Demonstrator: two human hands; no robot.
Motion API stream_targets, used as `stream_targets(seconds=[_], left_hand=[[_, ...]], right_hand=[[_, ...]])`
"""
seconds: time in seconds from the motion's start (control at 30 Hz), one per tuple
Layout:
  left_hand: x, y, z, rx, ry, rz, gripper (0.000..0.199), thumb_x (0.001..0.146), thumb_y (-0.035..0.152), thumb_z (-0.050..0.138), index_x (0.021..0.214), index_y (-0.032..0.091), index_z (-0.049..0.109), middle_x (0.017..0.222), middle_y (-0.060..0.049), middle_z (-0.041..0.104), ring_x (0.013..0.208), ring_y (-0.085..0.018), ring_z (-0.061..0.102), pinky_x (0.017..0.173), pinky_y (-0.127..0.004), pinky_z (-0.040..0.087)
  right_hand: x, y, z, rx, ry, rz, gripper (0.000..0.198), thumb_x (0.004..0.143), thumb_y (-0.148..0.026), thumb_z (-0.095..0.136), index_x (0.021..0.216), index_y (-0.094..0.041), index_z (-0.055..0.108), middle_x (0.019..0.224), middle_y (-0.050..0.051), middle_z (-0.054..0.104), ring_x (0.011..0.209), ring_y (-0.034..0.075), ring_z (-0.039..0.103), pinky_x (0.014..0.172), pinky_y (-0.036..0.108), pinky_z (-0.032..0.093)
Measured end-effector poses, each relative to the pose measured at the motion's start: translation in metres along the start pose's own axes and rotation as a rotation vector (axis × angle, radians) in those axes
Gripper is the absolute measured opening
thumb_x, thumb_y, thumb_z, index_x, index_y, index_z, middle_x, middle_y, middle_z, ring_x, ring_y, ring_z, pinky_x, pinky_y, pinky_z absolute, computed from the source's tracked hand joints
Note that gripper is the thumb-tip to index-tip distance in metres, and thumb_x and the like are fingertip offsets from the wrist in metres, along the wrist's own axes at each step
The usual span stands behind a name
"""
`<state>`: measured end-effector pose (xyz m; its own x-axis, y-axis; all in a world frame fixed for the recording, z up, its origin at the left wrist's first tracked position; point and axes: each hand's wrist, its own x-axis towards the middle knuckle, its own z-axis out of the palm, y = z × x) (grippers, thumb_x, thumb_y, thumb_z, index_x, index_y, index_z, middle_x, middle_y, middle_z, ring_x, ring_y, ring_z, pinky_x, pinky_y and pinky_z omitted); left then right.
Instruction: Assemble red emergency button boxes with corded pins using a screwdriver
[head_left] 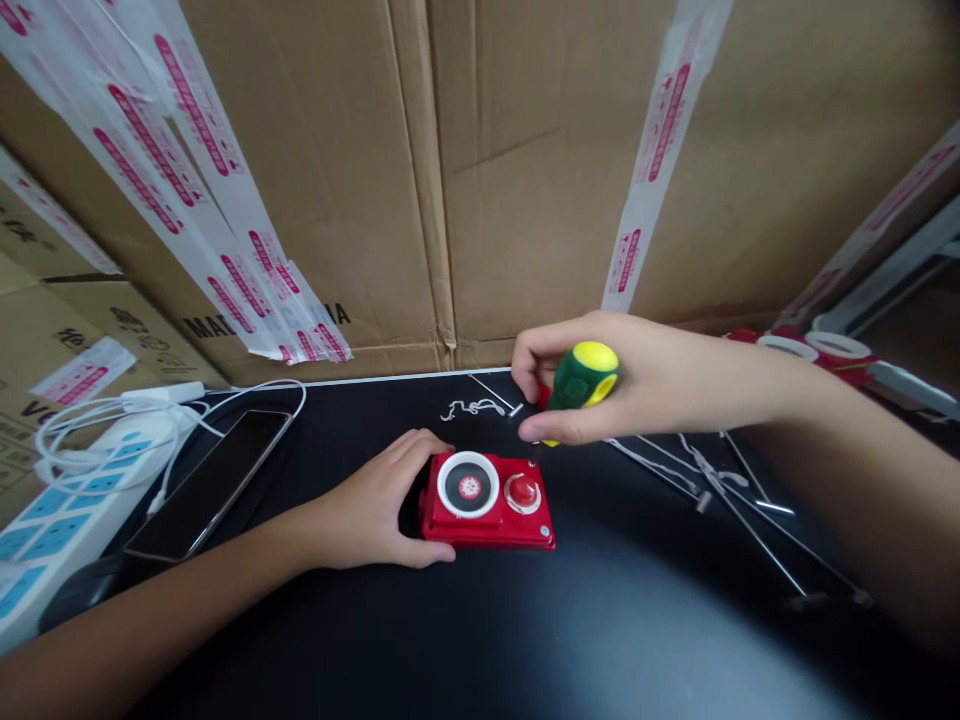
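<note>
A red box-shaped device [487,533] lies on the black table, with a white-ringed dark disc [469,486] on its left part and a red round button [523,491] on its right. My left hand [390,500] grips its left end between thumb and fingers. Above the far right corner, my right hand [577,385] is closed round a screwdriver [581,380] with a green and yellow handle. The screwdriver's shaft points down at a small screw [532,463] in that corner; whether the tip touches is hard to tell. Another screw [545,531] shows at the near right corner.
Metal rods with small hammer-like ends [765,550] and white strings lie at right; a shorter one [495,396] lies behind the device. At left are a phone [214,485], a power strip [82,500] and white cables. Taped cardboard boxes [360,180] stand behind. More red devices [817,345] sit far right.
</note>
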<state>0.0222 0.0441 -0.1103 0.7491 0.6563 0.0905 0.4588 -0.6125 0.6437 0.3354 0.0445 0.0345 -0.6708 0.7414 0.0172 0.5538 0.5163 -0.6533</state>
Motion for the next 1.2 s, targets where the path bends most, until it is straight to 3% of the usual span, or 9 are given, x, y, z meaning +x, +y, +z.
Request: stream_targets(seconds=[0.3, 0.5, 0.63, 0.7, 0.77, 0.9, 1.0, 1.1, 1.2], left_hand=[[0.001, 0.0, 0.0, 0.001, -0.008, -0.005, 0.081, 0.076, 0.044, 0.098, 0.139, 0.03, 0.049, 0.141, -0.009, 0.058, 0.131, -0.034, 0.061, 0.113, -0.054, 0.051], [0.0, 0.0, 0.0, 0.003, -0.003, -0.008, 0.081, 0.076, 0.045, 0.097, 0.14, 0.029, 0.05, 0.142, -0.01, 0.058, 0.132, -0.035, 0.061, 0.114, -0.054, 0.051], [0.0, 0.0, 0.0, 0.007, -0.006, 0.0, 0.081, 0.077, 0.045, 0.097, 0.141, 0.029, 0.049, 0.142, -0.011, 0.058, 0.133, -0.035, 0.06, 0.115, -0.055, 0.05], [0.0, -0.001, 0.0, 0.014, -0.005, -0.002, 0.082, 0.077, 0.046, 0.097, 0.141, 0.029, 0.049, 0.142, -0.01, 0.057, 0.132, -0.035, 0.06, 0.115, -0.055, 0.05], [0.001, -0.001, 0.001, 0.017, -0.006, -0.005, 0.083, 0.077, 0.046, 0.097, 0.142, 0.03, 0.048, 0.142, -0.01, 0.057, 0.131, -0.034, 0.061, 0.114, -0.054, 0.051], [0.001, -0.001, 0.001, 0.022, -0.004, -0.004, 0.082, 0.077, 0.047, 0.097, 0.141, 0.03, 0.048, 0.141, -0.009, 0.058, 0.131, -0.034, 0.061, 0.114, -0.053, 0.051], [0.0, -0.001, 0.0, 0.026, -0.005, -0.006, 0.082, 0.077, 0.048, 0.097, 0.141, 0.03, 0.048, 0.141, -0.009, 0.057, 0.131, -0.034, 0.061, 0.114, -0.053, 0.051], [-0.001, -0.001, 0.0, 0.024, -0.006, -0.009, 0.083, 0.077, 0.048, 0.097, 0.142, 0.03, 0.048, 0.141, -0.009, 0.057, 0.131, -0.034, 0.061, 0.114, -0.053, 0.051], [-0.001, -0.001, 0.001, 0.017, -0.006, -0.009, 0.084, 0.077, 0.046, 0.097, 0.142, 0.031, 0.048, 0.142, -0.009, 0.057, 0.132, -0.033, 0.061, 0.114, -0.053, 0.051]], right_hand=[[0.004, 0.011, 0.001, 0.131, 0.014, -0.039, 0.029, 0.088, -0.035, 0.081, 0.105, -0.026, 0.059, 0.095, -0.003, 0.065, 0.08, 0.015, 0.059, 0.068, 0.028, 0.047], [-0.004, -0.003, -0.006, -0.231, 0.225, 0.032, 0.036, 0.098, -0.059, 0.069, 0.096, -0.025, 0.06, 0.081, -0.001, 0.068, 0.068, 0.017, 0.055, 0.061, 0.031, 0.036], [-0.01, -0.015, -0.004, -0.671, 0.323, 0.18, 0.051, 0.103, -0.071, 0.05, 0.082, -0.025, 0.056, 0.051, -0.004, 0.044, 0.048, 0.016, 0.035, 0.057, 0.035, 0.024], [-0.013, -0.021, -0.003, -0.748, 0.318, 0.177, 0.048, 0.106, -0.065, 0.045, 0.08, -0.026, 0.055, 0.049, -0.005, 0.04, 0.046, 0.016, 0.03, 0.057, 0.036, 0.022], [-0.017, -0.025, -0.003, -0.709, 0.279, 0.095, 0.038, 0.108, -0.053, 0.046, 0.085, -0.025, 0.058, 0.056, -0.003, 0.048, 0.049, 0.017, 0.037, 0.058, 0.036, 0.024], [-0.023, -0.028, -0.005, -0.554, 0.187, -0.119, 0.021, 0.105, -0.034, 0.047, 0.099, -0.023, 0.065, 0.096, 0.006, 0.069, 0.073, 0.021, 0.059, 0.066, 0.035, 0.036], [-0.023, -0.027, -0.005, -0.558, 0.173, -0.121, 0.018, 0.098, -0.025, 0.049, 0.106, -0.023, 0.066, 0.107, 0.007, 0.07, 0.081, 0.023, 0.062, 0.069, 0.035, 0.04], [-0.018, -0.026, -0.002, -0.651, 0.189, -0.053, 0.018, 0.095, -0.031, 0.052, 0.105, -0.023, 0.065, 0.092, 0.006, 0.071, 0.069, 0.022, 0.057, 0.063, 0.035, 0.035], [-0.012, -0.025, 0.002, -0.869, 0.299, 0.091, 0.043, 0.103, -0.059, 0.042, 0.101, -0.023, 0.066, 0.062, 0.002, 0.056, 0.05, 0.019, 0.039, 0.058, 0.035, 0.024]])
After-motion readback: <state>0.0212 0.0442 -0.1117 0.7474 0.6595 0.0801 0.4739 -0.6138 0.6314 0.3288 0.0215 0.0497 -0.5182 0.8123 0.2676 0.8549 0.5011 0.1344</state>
